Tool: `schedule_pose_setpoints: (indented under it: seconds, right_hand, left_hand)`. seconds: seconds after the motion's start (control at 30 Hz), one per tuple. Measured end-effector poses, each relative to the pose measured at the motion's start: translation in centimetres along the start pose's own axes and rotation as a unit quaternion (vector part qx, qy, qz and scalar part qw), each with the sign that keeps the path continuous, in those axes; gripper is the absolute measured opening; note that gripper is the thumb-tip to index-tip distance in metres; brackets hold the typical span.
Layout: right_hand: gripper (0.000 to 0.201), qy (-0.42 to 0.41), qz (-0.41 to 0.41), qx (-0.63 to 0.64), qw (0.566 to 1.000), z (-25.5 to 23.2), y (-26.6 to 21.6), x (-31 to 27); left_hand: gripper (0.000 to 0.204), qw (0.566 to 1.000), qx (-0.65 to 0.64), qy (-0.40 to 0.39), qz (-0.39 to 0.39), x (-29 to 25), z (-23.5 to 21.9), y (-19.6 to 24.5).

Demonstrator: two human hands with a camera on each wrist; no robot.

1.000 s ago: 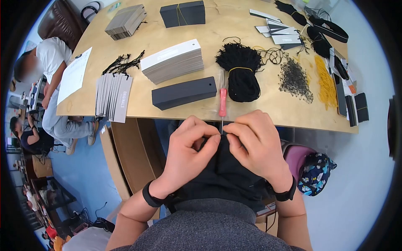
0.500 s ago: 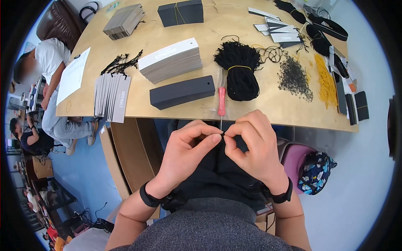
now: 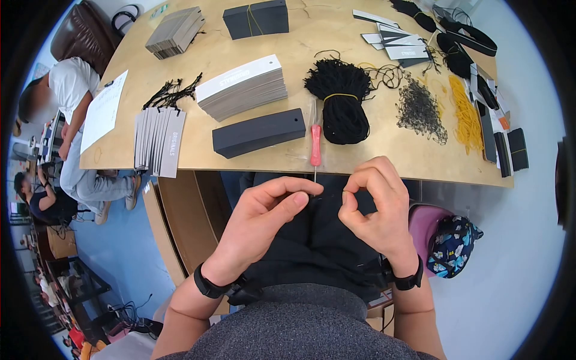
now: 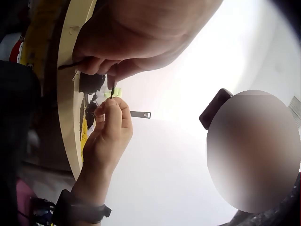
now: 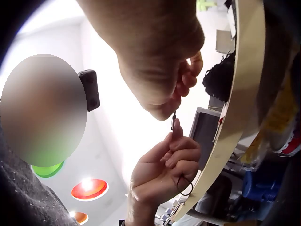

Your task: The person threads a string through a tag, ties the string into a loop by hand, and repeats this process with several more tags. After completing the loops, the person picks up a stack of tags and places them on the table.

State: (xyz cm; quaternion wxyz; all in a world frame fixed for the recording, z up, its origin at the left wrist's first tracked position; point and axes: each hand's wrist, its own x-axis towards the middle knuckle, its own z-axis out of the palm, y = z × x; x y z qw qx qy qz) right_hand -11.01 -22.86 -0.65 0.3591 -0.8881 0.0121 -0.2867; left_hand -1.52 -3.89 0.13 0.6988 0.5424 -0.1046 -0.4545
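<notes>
My left hand (image 3: pixel 258 219) pinches with thumb and forefinger just beyond the table's front edge. A thin black cord (image 5: pixel 187 186) curves out under that hand in the right wrist view. Opposite it, the right hand (image 3: pixel 381 207) has thumb and forefinger tips together. Between the two sets of fingertips spans a small dark pin-like piece (image 5: pixel 173 123); I cannot tell which part each hand grips. A red-handled tool (image 3: pixel 315 146) lies at the table edge, its thin metal shaft pointing towards the left fingertips.
On the table (image 3: pixel 384 156) are a banded black cord bundle (image 3: pixel 345 117), a pile of dark safety pins (image 3: pixel 420 111), yellow cords (image 3: pixel 465 114), a stack of grey-white tags (image 3: pixel 243 87), a black tag stack (image 3: pixel 258 133) and corded tags (image 3: pixel 159 141). A person (image 3: pixel 72 84) sits at left.
The fingertips, close together before, have drawn apart. My right hand has shifted right and the left slightly left; the small dark piece between them is hard to see in the head view.
</notes>
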Motion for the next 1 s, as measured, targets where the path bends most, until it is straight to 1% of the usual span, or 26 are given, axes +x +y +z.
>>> schedule_pose_setpoints:
  seconds: [0.03,0.07,0.1,0.17,0.2,0.23,0.27,0.3,0.33,0.37,0.4,0.43,0.5,0.53,0.57,0.63,0.67,0.7,0.73,0.77,0.8,0.83,0.87,0.93,0.97,1.0]
  right_hand:
    - [0.023,0.001,0.0,0.0,1.0,-0.3,-0.1,-0.2]
    - [0.021,-0.005,0.059,0.046,0.997,-0.8,-0.3,-0.5]
    - [0.019,-0.01,0.118,0.093,0.989,-1.3,-0.2,-0.7]
    - [0.015,-0.048,0.141,0.108,0.983,-3.0,0.8,-1.4]
    - [0.015,-0.062,0.171,0.113,0.977,-3.8,0.9,-1.6]
    - [0.014,-0.076,0.2,0.117,0.97,-4.4,0.9,-1.8]
    - [0.014,-0.076,0.199,0.118,0.97,-4.4,1.0,-2.0]
    - [0.016,-0.083,0.205,0.091,0.971,-4.5,1.2,-2.2]
    - [0.019,-0.089,0.212,0.062,0.971,-4.6,1.3,-2.4]
    - [0.019,-0.088,0.213,0.06,0.971,-4.2,0.8,-2.4]
    - [0.03,-0.065,0.249,0.211,0.943,-3.3,-0.1,-2.2]
    - [0.041,-0.039,0.279,0.357,0.891,-2.4,-1.0,-2.0]
    - [0.064,-0.144,0.289,0.486,0.812,-1.6,-2.0,-1.6]
    - [0.067,-0.163,0.267,0.49,0.814,-0.6,-2.3,-1.3]
    - [0.05,-0.166,0.272,0.449,0.835,0.0,-2.4,-1.3]
    - [0.024,-0.173,0.326,0.403,0.837,0.4,-2.0,-0.9]
    - [0.024,-0.176,0.322,0.406,0.837,0.5,-1.8,-1.0]
    - [0.016,-0.162,0.315,0.389,0.85,0.4,-1.6,-1.2]
    - [0.013,-0.149,0.309,0.372,0.863,0.3,-1.4,-1.3]
    - [0.013,-0.152,0.308,0.374,0.862,0.0,-1.4,-1.3]
    - [0.013,-0.149,0.318,0.369,0.861,-0.4,-1.5,-1.2]
    - [0.013,-0.145,0.327,0.364,0.86,-0.7,-1.6,-1.2]
    - [0.011,-0.151,0.324,0.358,0.862,-0.8,-1.4,-1.4]
    - [0.012,-0.159,0.309,0.352,0.869,-1.0,-1.2,-1.8]
    - [0.012,-0.164,0.299,0.346,0.874,-1.1,-1.1,-2.0]
    - [0.012,-0.165,0.296,0.346,0.875,-1.1,-1.1,-1.8]
  left_hand:
    - [0.021,0.999,0.037,0.012,0.028,-0.1,0.1,0.2]
    - [0.021,0.995,0.074,0.024,0.056,-0.1,0.2,0.4]
    - [0.021,0.995,0.075,0.023,0.057,-0.2,-0.2,0.8]
    - [0.02,0.98,0.184,0.0,0.072,-0.7,-1.5,1.4]
    - [0.019,0.975,0.197,0.018,0.1,-0.7,-1.7,1.3]
    - [0.019,0.975,0.199,0.02,0.1,-0.8,-1.7,1.4]
    - [0.02,0.965,0.232,0.027,0.119,-0.7,-1.6,1.4]
    - [0.021,0.954,0.265,0.033,0.138,-0.6,-1.4,1.4]
    - [0.021,0.954,0.265,0.032,0.139,-0.7,-1.1,1.5]
    - [0.022,0.946,0.293,0.027,0.137,-0.8,-0.5,1.7]
    - [0.022,0.937,0.321,0.023,0.136,-0.8,-0.1,1.8]
    - [0.022,0.937,0.321,0.02,0.136,-0.7,0.2,1.6]
    - [0.023,0.932,0.325,0.023,0.161,-0.5,0.8,1.4]
    - [0.023,0.931,0.327,0.023,0.161,-0.4,0.9,1.5]
    - [0.024,0.928,0.331,0.023,0.17,-0.4,1.0,1.5]
    - [0.025,0.924,0.336,0.028,0.181,-0.3,0.8,2.0]
    - [0.027,0.904,0.38,0.022,0.194,-0.2,0.6,2.6]
    - [0.028,0.882,0.423,0.016,0.206,0.0,0.4,3.2]
    - [0.029,0.86,0.443,0.046,0.249,0.4,0.4,4.0]
    - [0.03,0.835,0.461,0.074,0.291,1.2,0.3,4.9]
    - [0.029,0.789,0.502,0.11,0.337,2.4,-0.5,5.8]
    - [0.028,0.711,0.573,0.141,0.382,3.8,-1.5,7.3]
    - [0.029,0.658,0.612,0.173,0.403,5.3,-2.5,8.4]
    - [0.031,0.615,0.652,0.198,0.397,8.6,-4.9,9.9]
    - [0.035,0.628,0.663,0.197,0.357,9.6,-5.6,10.5]
    - [0.035,0.627,0.663,0.198,0.358,9.7,-5.7,10.7]
